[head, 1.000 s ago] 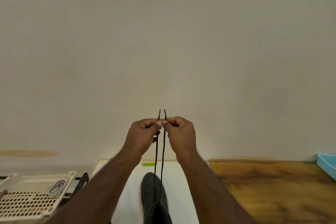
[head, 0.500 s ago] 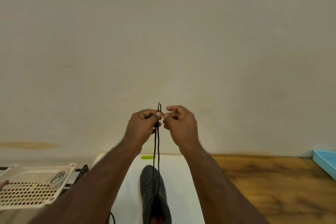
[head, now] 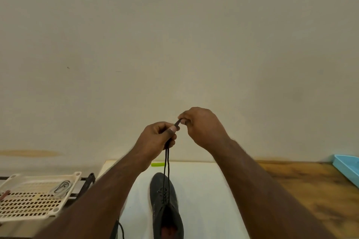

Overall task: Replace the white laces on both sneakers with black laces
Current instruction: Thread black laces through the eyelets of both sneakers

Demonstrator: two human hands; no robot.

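A dark sneaker (head: 165,203) sits on a white board (head: 206,200) laid over the wooden bench (head: 310,186), toe pointing toward the wall. Both hands are raised above the sneaker's toe. A black lace (head: 166,163) is threaded through its eyelets, and 2 strands rise together from there up into the left hand (head: 155,139), whose fingers and thumb are curled round them in a pinch. Up and to the right of that, the right hand (head: 202,128) pinches the lace ends between thumb and curled fingers, the short stretch between the 2 hands pulled across. The hands nearly touch. Just past the sneaker's toe, a small green strip (head: 157,164) lies at the board's far edge. Well left of the sneaker, a cream perforated tray (head: 29,202) holds a pale coiled lace (head: 62,187). Far right of the sneaker, a blue tray (head: 347,169) rests on the bench edge
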